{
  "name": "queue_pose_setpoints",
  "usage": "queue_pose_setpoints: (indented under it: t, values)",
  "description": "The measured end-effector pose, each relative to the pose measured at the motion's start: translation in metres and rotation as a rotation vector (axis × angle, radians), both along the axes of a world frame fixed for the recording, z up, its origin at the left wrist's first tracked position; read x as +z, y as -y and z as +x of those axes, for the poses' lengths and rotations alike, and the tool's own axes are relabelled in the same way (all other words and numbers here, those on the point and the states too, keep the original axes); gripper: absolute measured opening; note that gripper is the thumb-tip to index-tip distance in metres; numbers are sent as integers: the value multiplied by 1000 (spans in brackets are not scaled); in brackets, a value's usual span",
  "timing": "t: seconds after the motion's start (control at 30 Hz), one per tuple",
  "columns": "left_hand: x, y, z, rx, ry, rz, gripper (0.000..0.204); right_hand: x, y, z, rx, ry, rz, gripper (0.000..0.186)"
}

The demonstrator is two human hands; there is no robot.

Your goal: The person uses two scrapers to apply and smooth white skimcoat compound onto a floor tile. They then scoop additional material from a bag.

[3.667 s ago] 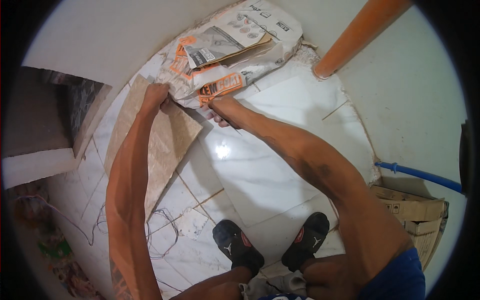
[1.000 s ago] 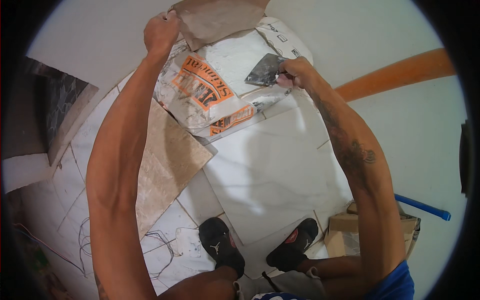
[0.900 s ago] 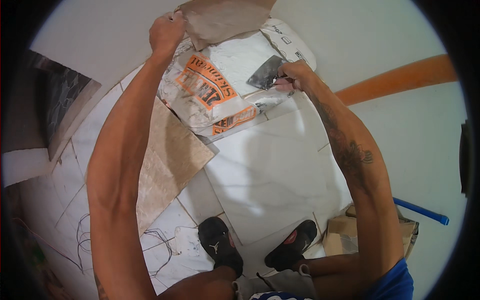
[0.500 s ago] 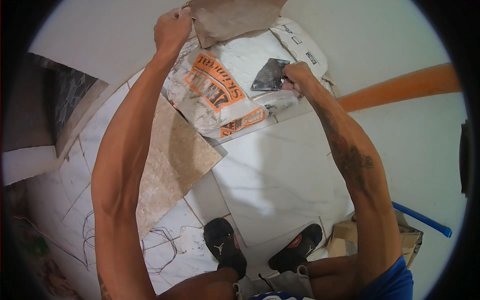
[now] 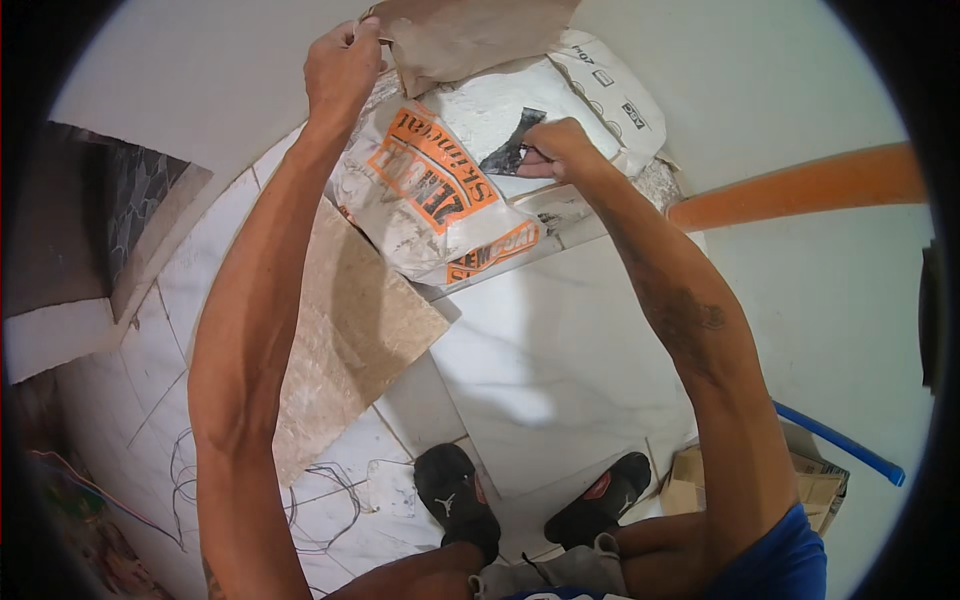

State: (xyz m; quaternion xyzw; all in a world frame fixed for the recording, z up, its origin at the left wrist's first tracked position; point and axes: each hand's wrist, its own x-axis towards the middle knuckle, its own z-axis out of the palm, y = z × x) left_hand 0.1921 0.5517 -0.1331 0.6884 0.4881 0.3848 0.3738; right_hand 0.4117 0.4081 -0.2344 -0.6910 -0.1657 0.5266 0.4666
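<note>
A printed orange and white bag (image 5: 395,200) lies opened on the floor at the far side, with white powder (image 5: 470,110) showing in its mouth. My left hand (image 5: 342,75) is closed on the left edge of the bag's brown paper flap (image 5: 470,40), holding it up. My right hand (image 5: 562,150) grips a dark, flat putty knife (image 5: 512,148) over the powder, its blade tilted and seen partly edge-on. Whether the blade touches the powder, I cannot tell.
Behind the powder sits another white bag (image 5: 625,110). A beige tile (image 5: 350,340) and a large white tile (image 5: 560,350) lie nearer me. Loose wires (image 5: 325,500) are left of my feet. An orange pipe (image 5: 800,185), cardboard box (image 5: 820,490) and blue tube (image 5: 840,440) are at right.
My right hand has moved left with the putty knife, and the blade has turned to look narrower. My left hand still holds the paper flap in nearly the same place.
</note>
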Motion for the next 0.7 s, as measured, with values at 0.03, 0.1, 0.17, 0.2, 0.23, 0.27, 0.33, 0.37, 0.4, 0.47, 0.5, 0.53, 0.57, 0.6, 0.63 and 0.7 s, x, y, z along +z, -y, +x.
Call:
queue_pose_setpoints:
  t: [0.03, 0.1, 0.17, 0.2, 0.23, 0.27, 0.33, 0.37, 0.4, 0.47, 0.5, 0.53, 0.57, 0.6, 0.63, 0.7]
  values:
    - [-2, -4, -3, 19, 3, 23, 37, 2, 1, 0, 9, -4, 1, 19]
    - [-5, -6, -7, 37, 5, 44, 37, 10, 5, -1, 12, -154, -68, 23]
    - [-4, -4, -7, 3, -7, -24, 39, 16, 3, -8, 33, -74, -164, 22]
    - [-2, -4, -5, 1, -6, -24, 39, 16, 5, -6, 105, -57, -142, 21]
    - [0, -5, -4, -14, 28, -13, 39, 17, 6, -5, 177, -41, -119, 20]
    - [1, -6, -3, -28, 61, -1, 39, 15, 5, -7, 175, -41, -119, 20]
    - [4, -5, 0, -29, 65, 16, 40, 12, 2, -15, 110, -28, -67, 19]
    - [5, -4, 1, -30, 72, 33, 41, 11, 2, -17, 111, -30, -68, 19]
    - [8, 0, 4, -30, 71, 32, 41, 8, 3, -17, 90, -20, -56, 19]
    - [14, 9, 10, 51, 106, 79, 36, 4, 5, -17, 70, -9, -47, 18]
    - [17, 9, 11, 53, 106, 79, 36, 0, 6, -15, 43, -66, -8, 22]
    - [19, 9, 13, 45, 116, 86, 36, -3, 6, -12, 16, -123, 30, 26]
    - [21, 10, 14, 36, 127, 93, 36, -6, 6, -9, 17, -122, 30, 26]
    - [19, 7, 11, 39, 122, 94, 36, -6, 5, -10, 13, -142, 36, 28]
    - [17, 3, 8, 20, 98, 131, 35, -6, 4, -12, 9, -162, 41, 30]
    - [12, 1, 7, -27, 95, 177, 33, -7, 1, -16, 12, -95, -28, 22]
